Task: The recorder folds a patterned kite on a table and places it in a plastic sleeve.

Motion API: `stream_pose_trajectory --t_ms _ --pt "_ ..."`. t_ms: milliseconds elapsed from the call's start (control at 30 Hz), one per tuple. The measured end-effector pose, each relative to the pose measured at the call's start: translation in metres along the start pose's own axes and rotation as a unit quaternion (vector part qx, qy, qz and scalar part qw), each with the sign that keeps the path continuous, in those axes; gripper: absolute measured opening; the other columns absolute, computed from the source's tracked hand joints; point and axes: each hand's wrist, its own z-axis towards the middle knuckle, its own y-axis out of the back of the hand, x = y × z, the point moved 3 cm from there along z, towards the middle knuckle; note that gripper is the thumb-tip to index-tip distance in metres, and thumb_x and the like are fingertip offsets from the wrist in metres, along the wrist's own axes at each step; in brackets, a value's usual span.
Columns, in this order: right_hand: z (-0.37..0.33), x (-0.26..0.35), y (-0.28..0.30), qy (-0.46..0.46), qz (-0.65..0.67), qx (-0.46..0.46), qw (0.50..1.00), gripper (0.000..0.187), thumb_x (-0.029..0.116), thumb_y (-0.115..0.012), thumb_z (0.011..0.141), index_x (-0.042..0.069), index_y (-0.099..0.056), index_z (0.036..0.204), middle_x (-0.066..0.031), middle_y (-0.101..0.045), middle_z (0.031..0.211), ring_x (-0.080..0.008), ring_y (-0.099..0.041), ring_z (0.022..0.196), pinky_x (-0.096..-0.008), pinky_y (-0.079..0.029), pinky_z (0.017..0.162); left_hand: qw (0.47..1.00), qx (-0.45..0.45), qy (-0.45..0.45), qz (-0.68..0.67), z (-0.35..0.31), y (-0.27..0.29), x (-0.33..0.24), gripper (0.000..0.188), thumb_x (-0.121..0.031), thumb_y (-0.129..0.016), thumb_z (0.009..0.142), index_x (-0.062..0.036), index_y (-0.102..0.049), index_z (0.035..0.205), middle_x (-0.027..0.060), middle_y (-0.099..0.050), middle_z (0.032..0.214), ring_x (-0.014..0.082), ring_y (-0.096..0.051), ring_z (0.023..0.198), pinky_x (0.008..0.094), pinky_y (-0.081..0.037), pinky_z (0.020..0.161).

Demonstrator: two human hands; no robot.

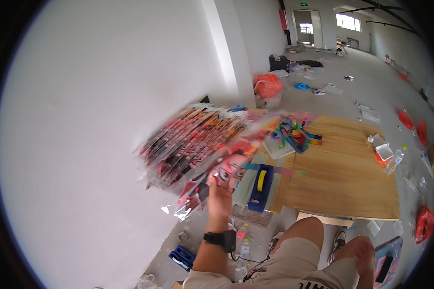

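Note:
My left hand [220,192] is closed on a long, flat package [230,166] in clear plastic, printed in red with a cartoon eye. The package slants up to the right and is smeared by motion. Behind it lies a thick row of similar plastic-wrapped packages [188,137], side by side. Beneath the hand's right side, a blue holder with a yellow part [260,188] sits on pale thin strips [246,193]. Low at the right, what seems to be my right hand [363,248] rests by my knee, its fingers not clearly told apart.
Rainbow ribbons [296,135] lie heaped on a wooden table [342,168], partly over a white box [278,149]. A white-and-red container [383,150] and a bottle [396,159] stand by its right edge. Bottles [245,246], another blue holder [181,257] and plastic litter lie on the floor.

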Motion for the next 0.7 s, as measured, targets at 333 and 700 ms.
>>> stream_pose_trajectory --t_ms 333,700 --pt "0.019 -0.004 -0.015 0.001 -0.004 0.002 1.0 0.05 0.051 -0.052 0.105 0.019 -0.055 0.143 -0.0015 -0.064 0.133 -0.0197 -0.06 0.117 -0.0376 -0.047 0.097 0.97 -0.217 -0.055 0.098 0.107 0.118 -0.1 0.03 -0.035 -0.05 0.111 -0.0137 -0.056 0.131 0.0028 -0.061 0.126 0.0255 -0.067 0.116 0.0355 -0.055 0.091" --pt "0.048 -0.016 0.021 -0.067 0.082 0.009 0.994 0.047 0.04 -0.055 0.106 0.015 -0.059 0.145 -0.0054 -0.062 0.146 -0.023 -0.057 0.132 -0.0411 -0.045 0.106 0.989 -0.042 -0.088 0.107 0.173 0.11 -0.153 0.025 -0.038 -0.055 0.109 -0.0181 -0.062 0.121 0.0052 -0.073 0.099 0.0211 -0.07 0.088 0.0336 -0.052 0.075"
